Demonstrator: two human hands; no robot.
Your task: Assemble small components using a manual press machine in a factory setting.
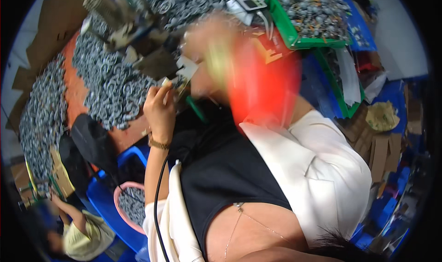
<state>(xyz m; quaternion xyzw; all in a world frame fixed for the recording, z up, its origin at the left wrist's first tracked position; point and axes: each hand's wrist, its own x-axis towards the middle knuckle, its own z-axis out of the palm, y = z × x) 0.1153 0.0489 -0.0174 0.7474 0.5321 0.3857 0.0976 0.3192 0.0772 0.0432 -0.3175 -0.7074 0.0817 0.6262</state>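
Observation:
My left hand (159, 109), with a bracelet at its wrist, is raised near the edge of the work table. Its thumb and fingers are pinched on a small whitish piece (166, 81). To its right, my right hand (209, 43) is smeared by motion, so its fingers cannot be made out. A blurred red cover (266, 84) wraps the right forearm, with a yellowish band towards the hand. Between the hands, by a machine (147, 50), shows a pale flat piece (187, 67). Small grey ring-shaped parts (113, 84) lie heaped beside my left hand.
A green tray (286, 20) of grey and orange parts stands at the far right, beside a white device with a small screen (251, 3). Left are more grey parts (41, 119), a blue chair (103, 200), a pink basin (117, 202) and another person (87, 236). A black cable (159, 206) hangs down.

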